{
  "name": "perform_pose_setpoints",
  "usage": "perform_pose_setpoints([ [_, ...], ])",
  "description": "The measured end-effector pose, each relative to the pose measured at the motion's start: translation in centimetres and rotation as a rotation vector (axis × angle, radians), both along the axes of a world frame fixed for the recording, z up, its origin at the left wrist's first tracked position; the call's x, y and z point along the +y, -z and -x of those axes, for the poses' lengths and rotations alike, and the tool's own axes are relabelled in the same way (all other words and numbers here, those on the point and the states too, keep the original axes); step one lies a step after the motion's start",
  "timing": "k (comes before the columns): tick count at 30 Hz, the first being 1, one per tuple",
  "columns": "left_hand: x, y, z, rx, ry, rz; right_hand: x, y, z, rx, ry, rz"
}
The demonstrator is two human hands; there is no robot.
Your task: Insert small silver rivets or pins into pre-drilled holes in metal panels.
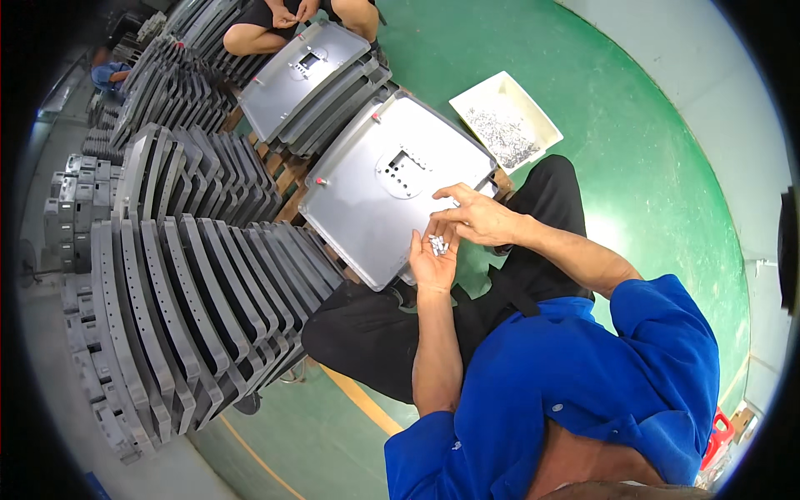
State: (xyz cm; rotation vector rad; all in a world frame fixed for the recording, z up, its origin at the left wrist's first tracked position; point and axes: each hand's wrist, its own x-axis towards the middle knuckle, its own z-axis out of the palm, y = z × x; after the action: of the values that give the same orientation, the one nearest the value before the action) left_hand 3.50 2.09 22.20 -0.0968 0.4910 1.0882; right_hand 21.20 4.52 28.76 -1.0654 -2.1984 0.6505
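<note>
My left hand (pixel 433 262) is turned palm up with its fingers slightly curled, holding several small silvery metal pieces (pixel 438 244). Just above its fingers hovers my right hand (pixel 483 218), its fingers bent and spread apart; I see nothing clearly held between them. Both hands are over the near edge of a large grey metal panel (pixel 354 212). This panel lies flat, with a round cut-out area in its middle and two small red-tipped posts along its left side.
A white bin (pixel 546 133) of small metal pieces stands on the green floor, right of the panel. Curved grey panels (pixel 179 292) stand in tight rows at left. Beyond lies another panel stack (pixel 292 83), where a co-worker's hands (pixel 293 15) show. A red plastic object (pixel 718 437) sits lower right.
</note>
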Motion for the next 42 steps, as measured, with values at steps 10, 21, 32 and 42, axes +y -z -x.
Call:
perform_pose_setpoints([
  [10, -0.8, -1.7, -0.6, 0.115, 0.125, 0.026, -0.3, 0.0, 1.4, -0.089, -0.092, -0.043],
  [21, -0.9, 1.1, 0.6, 0.111, 0.030, 0.085, -0.7, -1.0, 1.8, 0.224, 0.124, 0.240],
  [32, -0.7, 1.7, 0.1, 0.154, -0.041, 0.161, 5.1, 8.0, -5.5, 0.286, 0.633, 0.398],
  [42, -0.2, 2.6, -0.5, 0.174, -0.080, 0.221, 4.9, 13.3, -6.3, -0.014, 0.536, 0.338],
])
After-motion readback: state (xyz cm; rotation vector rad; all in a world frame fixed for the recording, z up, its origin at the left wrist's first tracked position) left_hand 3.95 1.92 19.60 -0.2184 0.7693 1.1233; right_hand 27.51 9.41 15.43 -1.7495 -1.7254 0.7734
